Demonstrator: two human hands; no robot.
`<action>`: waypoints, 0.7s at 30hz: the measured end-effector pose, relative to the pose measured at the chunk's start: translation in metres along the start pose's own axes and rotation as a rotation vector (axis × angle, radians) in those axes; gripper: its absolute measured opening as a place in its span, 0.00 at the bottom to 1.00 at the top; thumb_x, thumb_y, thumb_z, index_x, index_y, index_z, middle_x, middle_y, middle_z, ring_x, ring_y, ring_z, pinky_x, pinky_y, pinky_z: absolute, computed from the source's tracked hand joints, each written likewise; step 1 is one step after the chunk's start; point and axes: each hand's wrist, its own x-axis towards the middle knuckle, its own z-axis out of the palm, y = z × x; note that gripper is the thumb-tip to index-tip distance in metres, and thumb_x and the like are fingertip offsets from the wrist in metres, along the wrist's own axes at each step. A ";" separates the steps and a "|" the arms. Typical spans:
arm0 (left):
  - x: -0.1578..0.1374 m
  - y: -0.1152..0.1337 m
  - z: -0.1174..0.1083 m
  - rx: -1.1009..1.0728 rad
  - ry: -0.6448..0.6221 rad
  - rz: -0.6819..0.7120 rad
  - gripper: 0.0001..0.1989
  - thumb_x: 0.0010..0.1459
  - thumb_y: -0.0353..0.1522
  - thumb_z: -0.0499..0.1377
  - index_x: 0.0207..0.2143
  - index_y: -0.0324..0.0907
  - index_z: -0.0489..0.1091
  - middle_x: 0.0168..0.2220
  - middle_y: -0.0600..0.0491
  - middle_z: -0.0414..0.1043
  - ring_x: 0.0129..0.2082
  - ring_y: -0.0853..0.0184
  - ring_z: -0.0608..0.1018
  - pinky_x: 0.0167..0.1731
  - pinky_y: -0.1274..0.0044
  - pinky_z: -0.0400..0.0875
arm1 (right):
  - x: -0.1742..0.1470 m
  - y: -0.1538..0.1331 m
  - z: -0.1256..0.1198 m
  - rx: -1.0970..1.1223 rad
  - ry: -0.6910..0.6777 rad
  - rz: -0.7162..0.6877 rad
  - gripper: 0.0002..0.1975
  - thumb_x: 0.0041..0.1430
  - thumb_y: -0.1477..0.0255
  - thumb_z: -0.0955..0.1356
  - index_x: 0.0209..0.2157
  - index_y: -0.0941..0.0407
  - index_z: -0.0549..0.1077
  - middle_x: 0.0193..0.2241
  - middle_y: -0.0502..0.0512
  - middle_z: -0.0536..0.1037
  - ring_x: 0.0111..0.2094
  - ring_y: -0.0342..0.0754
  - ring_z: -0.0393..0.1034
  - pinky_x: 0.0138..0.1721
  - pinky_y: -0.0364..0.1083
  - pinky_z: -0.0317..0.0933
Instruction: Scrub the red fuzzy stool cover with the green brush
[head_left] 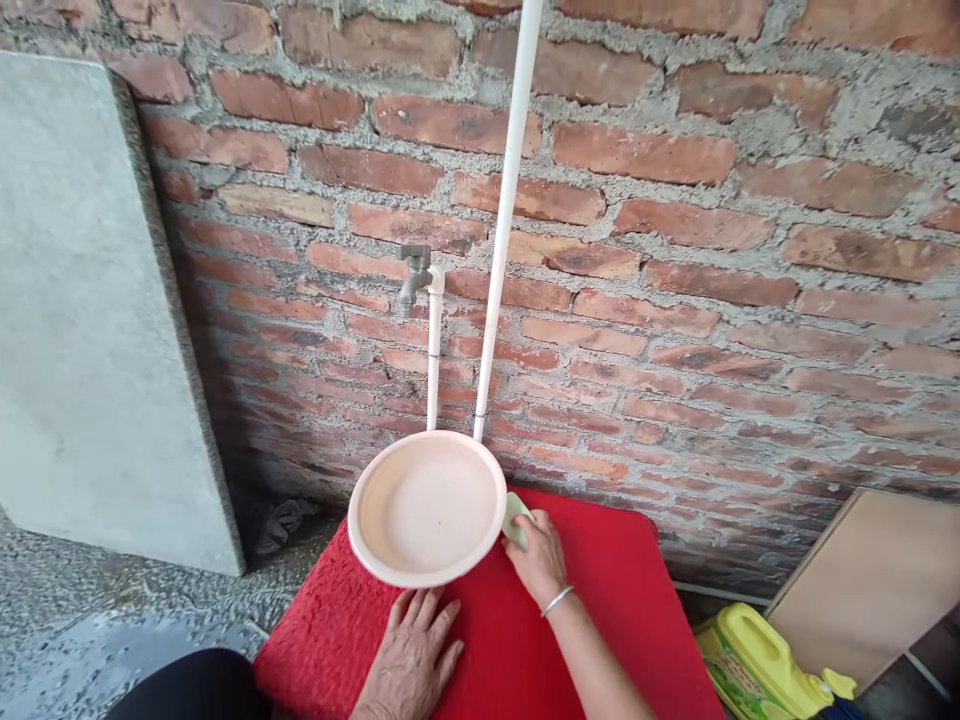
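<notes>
A pale pink plastic basin [427, 510] stands on a table covered with a red cloth [607, 600]. My left hand [411, 650] lies flat on the cloth just below the basin's near rim, fingers apart, holding nothing. To the right of the basin, my right hand [538, 555] has its fingers closed on a pale green flat piece [516, 518] with rounded corners, close against the basin's rim. The fingers cover part of this piece, and I cannot tell its exact kind. Inside the basin I see only a tiny dark speck on its floor.
Behind the table rises a brick wall [637, 150] with a tap [414, 275] and a tall white pipe [506, 190]. A grey slab [90, 320] leans at left above wet ground [150, 640]. At lower right are a yellow jug [772, 660] and a tan board [870, 580].
</notes>
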 end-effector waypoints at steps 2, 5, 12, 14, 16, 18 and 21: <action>0.000 0.000 0.000 -0.018 -0.007 -0.014 0.18 0.61 0.41 0.60 0.53 0.52 0.70 0.52 0.52 0.74 0.52 0.60 0.74 0.55 0.66 0.63 | -0.001 -0.002 0.006 0.006 -0.010 -0.011 0.11 0.54 0.68 0.71 0.41 0.47 0.77 0.43 0.52 0.72 0.44 0.49 0.71 0.47 0.44 0.62; -0.001 0.000 0.001 -0.035 -0.026 -0.028 0.17 0.61 0.41 0.59 0.53 0.52 0.71 0.53 0.52 0.73 0.53 0.60 0.74 0.56 0.66 0.62 | -0.003 0.028 -0.002 -0.004 -0.011 0.038 0.13 0.54 0.68 0.71 0.43 0.47 0.77 0.44 0.53 0.72 0.44 0.49 0.71 0.48 0.45 0.62; -0.003 0.001 0.005 -0.044 -0.068 -0.043 0.17 0.62 0.41 0.58 0.53 0.52 0.72 0.53 0.51 0.74 0.53 0.59 0.74 0.56 0.64 0.62 | -0.027 0.163 -0.080 -0.108 0.054 0.420 0.15 0.55 0.63 0.67 0.43 0.50 0.77 0.41 0.55 0.73 0.41 0.52 0.73 0.46 0.49 0.65; -0.003 0.001 0.004 -0.041 -0.078 -0.044 0.17 0.62 0.41 0.58 0.53 0.52 0.72 0.53 0.50 0.74 0.53 0.59 0.74 0.56 0.64 0.62 | -0.040 0.186 -0.101 -0.138 0.088 0.547 0.16 0.56 0.62 0.65 0.43 0.53 0.77 0.37 0.59 0.74 0.42 0.57 0.73 0.45 0.53 0.66; -0.003 0.002 0.004 -0.046 -0.077 -0.044 0.17 0.62 0.41 0.58 0.52 0.52 0.72 0.52 0.51 0.74 0.54 0.59 0.74 0.56 0.64 0.61 | -0.049 0.193 -0.112 -0.151 0.121 0.625 0.18 0.57 0.62 0.63 0.44 0.55 0.76 0.35 0.63 0.74 0.43 0.62 0.72 0.45 0.57 0.66; -0.002 0.003 0.003 -0.047 -0.066 -0.044 0.17 0.62 0.41 0.58 0.52 0.51 0.72 0.53 0.51 0.74 0.54 0.58 0.73 0.57 0.64 0.61 | -0.053 0.182 -0.110 -0.128 0.135 0.612 0.18 0.57 0.62 0.64 0.44 0.55 0.75 0.38 0.63 0.74 0.45 0.62 0.71 0.47 0.57 0.65; 0.000 0.002 0.005 -0.034 -0.053 -0.039 0.17 0.62 0.41 0.58 0.52 0.51 0.72 0.53 0.50 0.74 0.54 0.59 0.74 0.56 0.65 0.61 | -0.048 0.136 -0.083 -0.030 0.113 0.446 0.15 0.57 0.62 0.66 0.43 0.52 0.76 0.44 0.59 0.72 0.46 0.54 0.71 0.51 0.50 0.64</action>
